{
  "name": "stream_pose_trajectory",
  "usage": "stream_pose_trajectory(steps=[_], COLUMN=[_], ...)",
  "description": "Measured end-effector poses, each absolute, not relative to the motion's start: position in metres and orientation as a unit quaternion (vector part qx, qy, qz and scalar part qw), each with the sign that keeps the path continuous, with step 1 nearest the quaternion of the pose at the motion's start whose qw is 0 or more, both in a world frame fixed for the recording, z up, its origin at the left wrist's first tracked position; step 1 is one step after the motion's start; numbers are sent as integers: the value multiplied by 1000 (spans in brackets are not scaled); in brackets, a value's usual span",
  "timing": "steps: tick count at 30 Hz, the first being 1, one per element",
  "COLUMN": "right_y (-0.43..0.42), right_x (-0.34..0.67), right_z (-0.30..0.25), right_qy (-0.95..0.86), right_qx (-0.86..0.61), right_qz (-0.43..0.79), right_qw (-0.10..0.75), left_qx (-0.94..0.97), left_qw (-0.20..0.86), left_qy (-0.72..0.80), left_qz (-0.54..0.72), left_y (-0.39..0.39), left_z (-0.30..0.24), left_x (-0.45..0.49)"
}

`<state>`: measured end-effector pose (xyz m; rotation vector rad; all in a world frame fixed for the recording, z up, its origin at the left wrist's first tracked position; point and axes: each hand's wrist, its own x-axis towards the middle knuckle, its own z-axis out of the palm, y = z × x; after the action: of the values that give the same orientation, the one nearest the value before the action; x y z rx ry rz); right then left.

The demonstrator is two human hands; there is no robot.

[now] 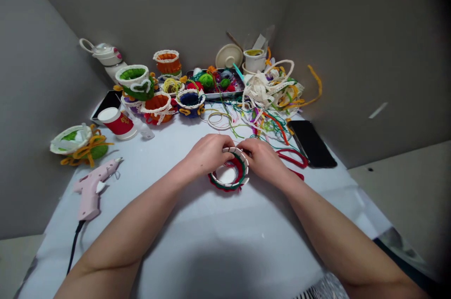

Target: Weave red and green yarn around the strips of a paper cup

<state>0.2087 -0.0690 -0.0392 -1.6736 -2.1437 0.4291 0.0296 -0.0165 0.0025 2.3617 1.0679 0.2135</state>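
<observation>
In the middle of the table sits a small paper cup [243,177] with slit white strips at its rim and red and dark green yarn woven round its wall. My left hand [208,152] grips its far left rim, with thumb and fingers closed on the edge. At the far right of the same rim, my right hand [265,160] has its fingers pinched together on the cup's edge; its fingertips are partly hidden. A pair of red-handled scissors [295,157] lies just right of my right hand, partly covered by it.
A pink glue gun [92,190] lies on the left, its cord trailing forward. Several yarn-wrapped cups [157,107] stand behind, near a red paper cup [118,123]. Farther back are a yarn tray [225,96] and tangled cords [262,90]. A black phone [312,144] lies right.
</observation>
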Motion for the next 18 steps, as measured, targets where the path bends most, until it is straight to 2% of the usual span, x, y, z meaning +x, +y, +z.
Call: stream_pose_trajectory(steps=[5, 10, 18], right_y=[-68, -75, -86], right_x=[214, 233, 224], right_z=[-39, -20, 0], right_qy=[-757, -775, -772], right_qx=[-596, -570, -533], right_qz=[156, 162, 196], right_qw=[216, 220, 285], left_qx=[880, 881, 886], left_qw=[203, 202, 171], left_qy=[425, 422, 426], left_qz=[67, 70, 59], left_y=[-16, -17, -21], left_z=[-1, 0, 3], left_x=[31, 31, 34])
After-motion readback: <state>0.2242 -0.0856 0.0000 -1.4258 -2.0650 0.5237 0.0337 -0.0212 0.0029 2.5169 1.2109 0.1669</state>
